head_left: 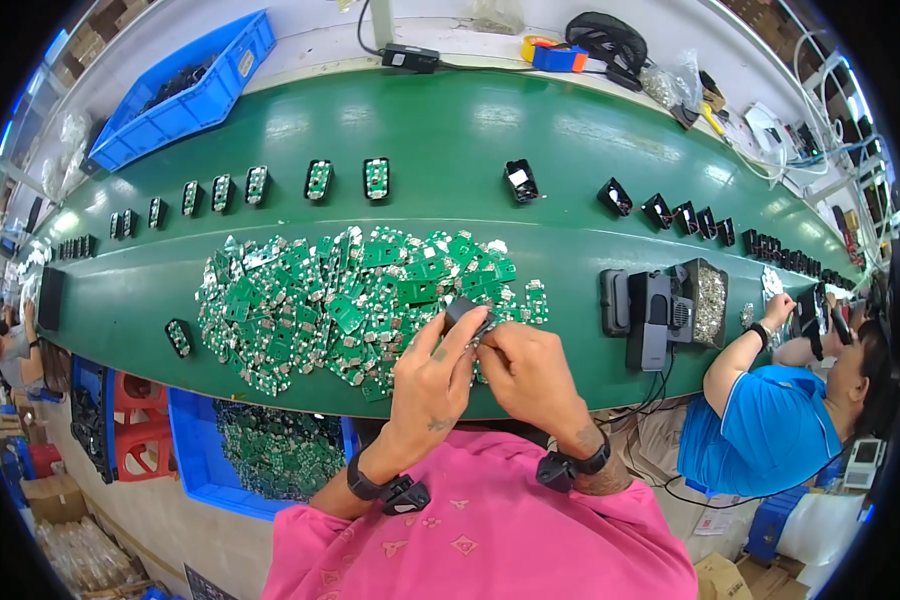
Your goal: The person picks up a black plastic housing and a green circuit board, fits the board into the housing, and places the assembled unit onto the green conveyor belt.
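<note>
At the near side of the green desk, a small dark casing is resting in the grasp of the left hand, just over the right part of a heap of loose green circuit boards; the right hand is curling its fingers in close beside the casing, and whether it is pinching anything cannot be told, the fingertips being hidden; to the left of the heap, one black casing with a board is lying alone; beyond the heap, a spaced row of board-filled casings is running leftward, while black casings with dark interiors are lining the far right; nearer on the right, a dark upright device is standing beside a box of small metallic parts; below the desk edge, a blue bin is holding more green boards; farther right, a person in a blue shirt is sitting at the desk.
</note>
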A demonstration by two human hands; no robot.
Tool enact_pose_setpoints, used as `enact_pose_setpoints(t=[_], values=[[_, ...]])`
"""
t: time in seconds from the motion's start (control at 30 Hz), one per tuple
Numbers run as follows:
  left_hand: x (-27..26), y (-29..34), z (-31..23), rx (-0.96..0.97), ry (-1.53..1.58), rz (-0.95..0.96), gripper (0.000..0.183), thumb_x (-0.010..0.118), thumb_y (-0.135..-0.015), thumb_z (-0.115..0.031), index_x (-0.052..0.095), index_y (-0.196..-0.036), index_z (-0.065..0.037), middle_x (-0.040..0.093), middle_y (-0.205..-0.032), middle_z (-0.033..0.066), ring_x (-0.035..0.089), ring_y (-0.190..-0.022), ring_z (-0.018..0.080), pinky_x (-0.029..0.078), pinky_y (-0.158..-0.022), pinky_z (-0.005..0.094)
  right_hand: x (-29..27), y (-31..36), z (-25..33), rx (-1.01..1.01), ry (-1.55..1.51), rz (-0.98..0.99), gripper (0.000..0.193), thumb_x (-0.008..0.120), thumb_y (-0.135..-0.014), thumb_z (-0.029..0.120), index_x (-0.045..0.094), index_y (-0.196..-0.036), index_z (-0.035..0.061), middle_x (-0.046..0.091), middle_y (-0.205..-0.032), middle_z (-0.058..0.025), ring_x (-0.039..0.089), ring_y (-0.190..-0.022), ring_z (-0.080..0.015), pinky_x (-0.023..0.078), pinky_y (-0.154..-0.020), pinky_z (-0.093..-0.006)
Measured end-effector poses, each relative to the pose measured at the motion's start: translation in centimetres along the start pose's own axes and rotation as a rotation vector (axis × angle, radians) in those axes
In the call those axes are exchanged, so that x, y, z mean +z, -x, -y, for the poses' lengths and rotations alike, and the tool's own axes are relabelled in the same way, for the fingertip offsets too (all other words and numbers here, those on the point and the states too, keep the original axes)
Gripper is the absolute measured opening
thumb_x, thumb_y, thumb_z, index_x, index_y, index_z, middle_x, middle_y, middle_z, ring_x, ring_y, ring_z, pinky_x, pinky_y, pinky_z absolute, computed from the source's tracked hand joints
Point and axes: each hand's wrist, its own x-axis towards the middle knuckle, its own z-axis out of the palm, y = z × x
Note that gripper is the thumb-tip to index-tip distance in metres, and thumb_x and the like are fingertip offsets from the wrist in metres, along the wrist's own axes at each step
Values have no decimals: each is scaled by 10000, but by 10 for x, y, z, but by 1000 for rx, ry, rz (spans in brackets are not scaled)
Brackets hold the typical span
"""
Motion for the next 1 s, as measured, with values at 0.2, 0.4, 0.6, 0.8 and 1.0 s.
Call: enact_pose_setpoints(t=[0.2, 0.4, 0.6, 0.8, 1.0], values=[[9, 3, 22, -224, 246, 11, 429, 594, -878, 52, 575, -1304, 7, 661, -1180, 133, 655, -1034, 210, 521, -899, 337, 20, 8, -20, 32, 75, 33, 183, 626, -881, 182, 591, -890, 3, 640, -822, -203, 637, -751, -420, 517, -661, -491], [13, 8, 42, -395, 764, 28, 688, 683, -765, 94, 440, -1405, 21, 597, -1231, 118, 614, -1058, 187, 511, -903, 296, 27, 12, -32, 255, -190, -96, 197, 644, -934, 195, 620, -999, 12, 649, -800, -132, 669, -704, -281, 515, -646, -382], [21, 11, 49, -420, 662, 78, 737, 682, -739, 91, 438, -1425, -20, 616, -1147, 92, 615, -1023, 187, 499, -928, 303, 38, 26, -22, 115, -108, -303, 175, 664, -911, 187, 641, -919, 14, 643, -803, -127, 649, -716, -299, 501, -641, -382], [21, 13, 50, -433, 821, 27, 776, 723, -716, 106, 444, -1425, -38, 619, -1199, 133, 623, -1088, 225, 516, -946, 338, 41, 20, -31, -54, -298, -302, 208, 671, -894, 197, 646, -922, -7, 593, -793, -149, 609, -702, -302, 475, -636, -393], [31, 6, 45, -366, 830, 30, 773, 684, -701, 121, 438, -1421, -12, 604, -1236, 146, 607, -1122, 224, 514, -941, 315, 19, 15, -42, 280, -456, -210, 371, 647, -928, 297, 623, -756, -31, 578, -645, -175, 505, -570, -254, 416, -564, -395]])
